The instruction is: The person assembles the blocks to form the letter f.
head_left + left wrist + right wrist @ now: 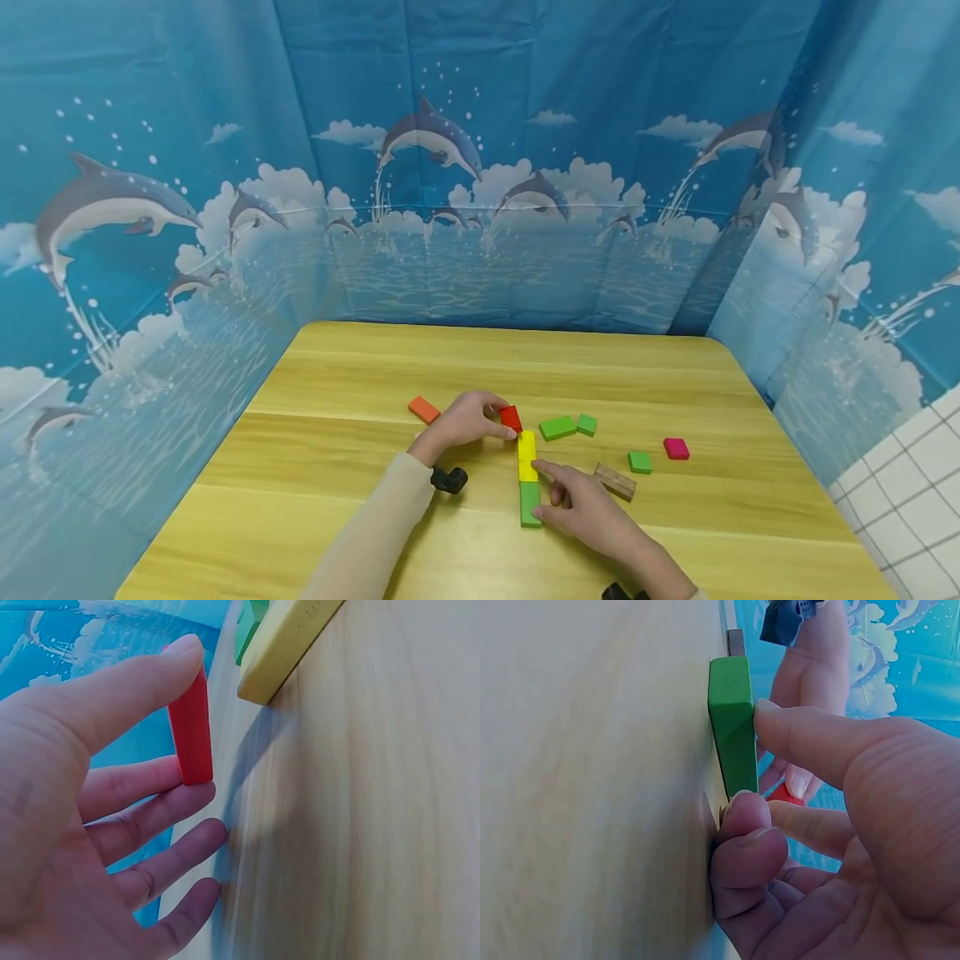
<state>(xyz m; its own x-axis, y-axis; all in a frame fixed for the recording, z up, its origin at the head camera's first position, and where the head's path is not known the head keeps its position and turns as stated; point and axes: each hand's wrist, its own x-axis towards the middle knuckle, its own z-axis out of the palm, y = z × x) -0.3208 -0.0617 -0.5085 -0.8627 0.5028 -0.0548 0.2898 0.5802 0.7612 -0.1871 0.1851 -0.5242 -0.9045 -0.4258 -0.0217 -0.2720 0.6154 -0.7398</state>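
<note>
red block: pinched in the left hand [463, 423] between thumb and forefinger, a red block [511, 417] stands on edge just beyond the far end of the row; in the left wrist view the red block [191, 727] sits lifted off the surface [352, 392], with a small gap to the yellow block [289, 645]
row: a yellow block [527, 456] and a green block [529, 502] lie end to end, their long axis running straight away from the person; the red block is in line with that axis, at the far tip
nearer hand: the left hand is at the far end of the row; the right hand [592, 510] is at the near end
left grip: clamped on the red block, thumb on one face, forefinger on the other; the other fingers [172, 859] are loose and spread
right grip: fingers partly curled, not closed round anything; forefinger tip rests on the yellow block, thumb [742, 825] presses the side of the green block [733, 724]
other pieces: orange block [423, 409] to the left; two green blocks [557, 427], a small green square [640, 462], a pink square [676, 448] and a wooden block [615, 481] to the right
backdrop: blue dolphin curtain [480, 167] round the surface
</note>
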